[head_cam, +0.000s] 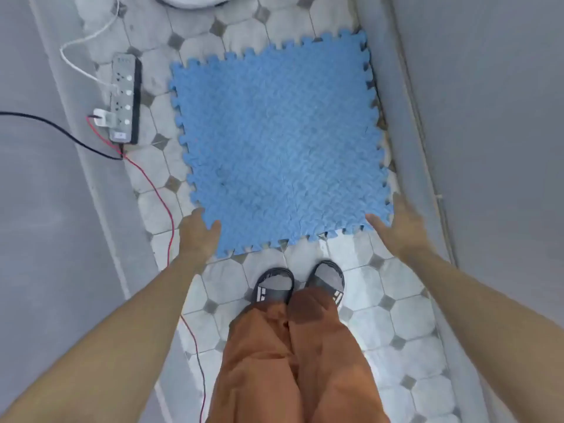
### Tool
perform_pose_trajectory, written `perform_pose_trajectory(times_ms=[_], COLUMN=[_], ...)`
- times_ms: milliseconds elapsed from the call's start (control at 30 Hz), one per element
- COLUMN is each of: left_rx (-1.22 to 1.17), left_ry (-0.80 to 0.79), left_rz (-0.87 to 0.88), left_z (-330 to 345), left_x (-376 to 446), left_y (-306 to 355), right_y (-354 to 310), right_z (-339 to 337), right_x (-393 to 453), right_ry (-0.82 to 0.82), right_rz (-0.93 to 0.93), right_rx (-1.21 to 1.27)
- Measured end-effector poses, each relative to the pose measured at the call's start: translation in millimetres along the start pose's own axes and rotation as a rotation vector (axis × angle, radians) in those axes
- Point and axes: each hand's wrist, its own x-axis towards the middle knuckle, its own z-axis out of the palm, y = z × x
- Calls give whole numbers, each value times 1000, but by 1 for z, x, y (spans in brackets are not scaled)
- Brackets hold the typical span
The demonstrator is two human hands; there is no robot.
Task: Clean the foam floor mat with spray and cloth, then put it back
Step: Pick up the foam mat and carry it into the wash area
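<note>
The blue foam floor mat was laid flat on the tiled floor, filling most of the strip between two grey walls. It was made up of interlocking puzzle-style tiles, with toothed edges seen all round and a faint seam running up from the near edge. A woven-looking texture was pressed into the surface, and a few slightly darker patches could be made out near the middle, though the blur made it hard to say what they were. Its right edge was pushed up close to the right wall, while a band of bare floor was left on the left side.

No container was in view, honestly. A grey power strip was set on the floor just beside the mat's far-left corner, with a white plug and white cable fed into it, and a red wire and a black cable were trailed from its near end.

Both arms were stretched down toward the near corners. The left hand was placed at the near-left corner with the thumb pressed over the mat's edge, so that corner looked gripped. The right hand was held loose with straight fingers at the near-right corner, touching the edge rather than clamped on it. Feet in black slides were planted just short of the mat.
</note>
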Motion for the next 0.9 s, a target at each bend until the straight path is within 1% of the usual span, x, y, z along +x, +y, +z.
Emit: perform_pose_trajectory(times_ms=[33,100,133,167,233,300,400,467,533,633,700,767,900], left_rx=[-48,-20,10,39,77,83,-50,-132,-159,-279,-228,-161,-97], left_ry=[20,41,37,57,95,135,131,134,130,117,117,114,122], left_rz=[-35,-77,-106,-114,-143,-221,-309,-352,-396,-427,-425,-402,-370], left_z=[20,51,63,76,93,105,120,124,119,94,71,47,-10], left_x=[19,49,60,75,97,116,127,129,130,129,122,108,66], left_y=[-12,-25,-29,-39,-56,-79,-97,-100,-102,-105,-103,-94,-65], right_y=[9,29,34,44,60,80,88,86,86,82,76,65,36], right_z=[17,45,57,72,94,115,139,143,138,114,93,71,31], right_x=[21,67,86,108,134,158,168,165,166,170,166,150,97], right_ry=[16,17,3,-3,-21,-47,-9,31,61,86,25,-11,28], right_rz=[-39,-29,3,10,86,156,231,252,265,315,387,400,429], right_rx=[-6,-58,-63,-71,-65,-37,61,5,-20,7,33,85,220])
